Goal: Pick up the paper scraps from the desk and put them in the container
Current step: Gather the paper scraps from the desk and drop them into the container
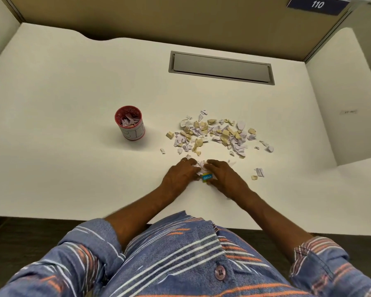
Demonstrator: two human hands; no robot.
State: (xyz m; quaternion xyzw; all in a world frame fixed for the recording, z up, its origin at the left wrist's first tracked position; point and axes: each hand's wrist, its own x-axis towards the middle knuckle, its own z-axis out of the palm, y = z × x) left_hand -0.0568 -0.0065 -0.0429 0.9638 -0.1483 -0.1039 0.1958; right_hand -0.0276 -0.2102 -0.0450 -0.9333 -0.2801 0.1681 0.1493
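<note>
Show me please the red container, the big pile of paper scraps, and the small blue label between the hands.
red container [131, 130]: head view, papered side wall.
paper scraps [214, 133]: head view, pile's middle.
blue label [207, 177]: head view, its face.

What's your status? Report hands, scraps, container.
Both hands, left and right, cupping small scrap bunch. Main scrap pile on desk. Container part-filled, path unobstructed.

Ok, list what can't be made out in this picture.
Head view only:
- Scraps bunched between the left hand and right hand: fingers cover them, count unknown.
- Blue label there: print too small.
- Cup: fill depth hidden by its wall.
- Faint mark on the desk: blurred.
</note>
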